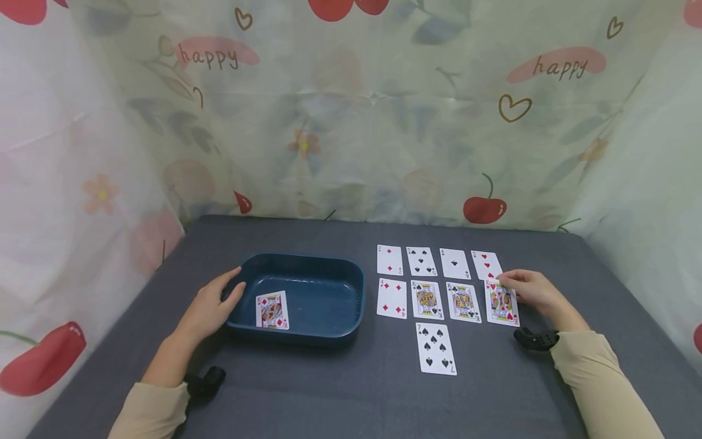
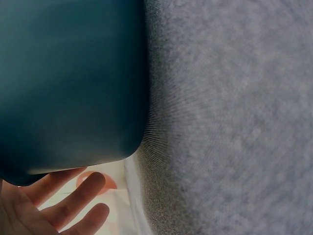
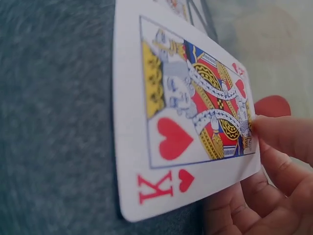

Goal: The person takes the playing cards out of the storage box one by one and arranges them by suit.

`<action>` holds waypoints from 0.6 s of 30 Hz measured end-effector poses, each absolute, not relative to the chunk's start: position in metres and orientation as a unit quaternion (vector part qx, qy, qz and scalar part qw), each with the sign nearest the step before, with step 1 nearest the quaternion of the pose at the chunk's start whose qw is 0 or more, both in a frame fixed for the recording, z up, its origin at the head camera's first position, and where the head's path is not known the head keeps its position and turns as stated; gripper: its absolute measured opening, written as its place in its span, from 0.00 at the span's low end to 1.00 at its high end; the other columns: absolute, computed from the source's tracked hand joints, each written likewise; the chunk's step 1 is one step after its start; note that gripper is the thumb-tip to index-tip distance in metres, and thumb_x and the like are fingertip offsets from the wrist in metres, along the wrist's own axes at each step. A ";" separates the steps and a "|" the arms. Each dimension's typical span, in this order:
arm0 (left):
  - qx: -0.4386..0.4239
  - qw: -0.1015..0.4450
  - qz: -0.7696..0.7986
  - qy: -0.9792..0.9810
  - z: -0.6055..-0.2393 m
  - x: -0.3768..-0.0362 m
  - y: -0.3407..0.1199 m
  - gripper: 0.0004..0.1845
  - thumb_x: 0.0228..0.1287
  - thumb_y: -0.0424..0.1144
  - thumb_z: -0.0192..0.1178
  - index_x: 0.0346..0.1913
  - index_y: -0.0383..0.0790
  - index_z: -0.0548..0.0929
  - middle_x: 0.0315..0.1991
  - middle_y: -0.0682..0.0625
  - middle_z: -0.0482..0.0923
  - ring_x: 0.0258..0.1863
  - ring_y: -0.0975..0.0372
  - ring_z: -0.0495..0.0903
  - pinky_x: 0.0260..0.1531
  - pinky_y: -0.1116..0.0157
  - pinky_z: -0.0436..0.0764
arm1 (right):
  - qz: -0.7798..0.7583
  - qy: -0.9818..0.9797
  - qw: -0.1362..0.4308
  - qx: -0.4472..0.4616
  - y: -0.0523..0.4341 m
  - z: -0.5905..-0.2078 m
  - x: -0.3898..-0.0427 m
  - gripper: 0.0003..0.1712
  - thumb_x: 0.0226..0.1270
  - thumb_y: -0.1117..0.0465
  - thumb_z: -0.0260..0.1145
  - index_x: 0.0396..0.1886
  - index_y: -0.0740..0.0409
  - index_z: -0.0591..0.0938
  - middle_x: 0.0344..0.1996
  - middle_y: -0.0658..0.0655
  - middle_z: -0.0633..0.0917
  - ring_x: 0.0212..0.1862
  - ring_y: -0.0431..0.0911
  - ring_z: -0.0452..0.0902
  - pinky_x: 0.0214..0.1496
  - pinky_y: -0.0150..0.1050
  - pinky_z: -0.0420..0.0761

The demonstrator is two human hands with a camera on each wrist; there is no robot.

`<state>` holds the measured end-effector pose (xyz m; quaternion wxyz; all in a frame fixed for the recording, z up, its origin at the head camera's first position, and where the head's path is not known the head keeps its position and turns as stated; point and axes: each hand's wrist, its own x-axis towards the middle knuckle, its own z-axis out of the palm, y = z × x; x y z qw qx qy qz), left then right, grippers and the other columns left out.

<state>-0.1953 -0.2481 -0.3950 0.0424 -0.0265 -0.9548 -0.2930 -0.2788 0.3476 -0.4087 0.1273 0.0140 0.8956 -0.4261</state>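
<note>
The right hand (image 1: 531, 291) pinches the king of hearts (image 1: 501, 303) by its far corner, near the right edge of the bench (image 1: 329, 390); the right wrist view shows that edge lifted. The left hand (image 1: 211, 308), fingers relaxed, rests against the blue tray (image 1: 351, 305), probably to steady it. Inside lies a king of diamonds (image 1: 272, 310). The small top-row cards are hard to read.

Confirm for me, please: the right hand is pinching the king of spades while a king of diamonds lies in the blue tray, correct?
Not quite: the right hand pinches the king of hearts, as the right wrist view shows. The king of diamonds does lie in the blue tray.
</note>
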 end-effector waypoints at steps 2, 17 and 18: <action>-0.027 0.043 -0.293 -0.955 -0.395 -0.195 -0.248 0.31 0.72 0.50 0.44 0.70 0.35 0.58 0.69 0.31 0.57 0.68 0.39 0.56 0.65 0.39 0.57 | -0.410 0.904 0.120 0.010 0.347 -0.410 -0.278 0.32 0.69 0.49 0.54 0.57 0.75 0.70 0.38 0.50 0.81 0.36 0.34 0.72 0.38 0.30 0.76; -0.025 0.040 -0.295 -0.954 -0.395 -0.195 -0.248 0.31 0.72 0.51 0.43 0.70 0.35 0.58 0.69 0.31 0.57 0.68 0.39 0.56 0.65 0.39 0.57 | -0.362 0.930 0.065 0.010 0.343 -0.409 -0.277 0.26 0.69 0.53 0.55 0.53 0.72 0.74 0.51 0.72 0.77 0.45 0.48 0.73 0.43 0.36 0.73; -0.026 0.041 -0.295 -0.954 -0.395 -0.195 -0.248 0.31 0.72 0.51 0.43 0.70 0.35 0.58 0.69 0.31 0.57 0.68 0.39 0.56 0.65 0.39 0.57 | -0.365 0.929 0.064 0.011 0.343 -0.408 -0.278 0.26 0.69 0.53 0.55 0.54 0.72 0.74 0.52 0.73 0.76 0.47 0.49 0.73 0.44 0.36 0.74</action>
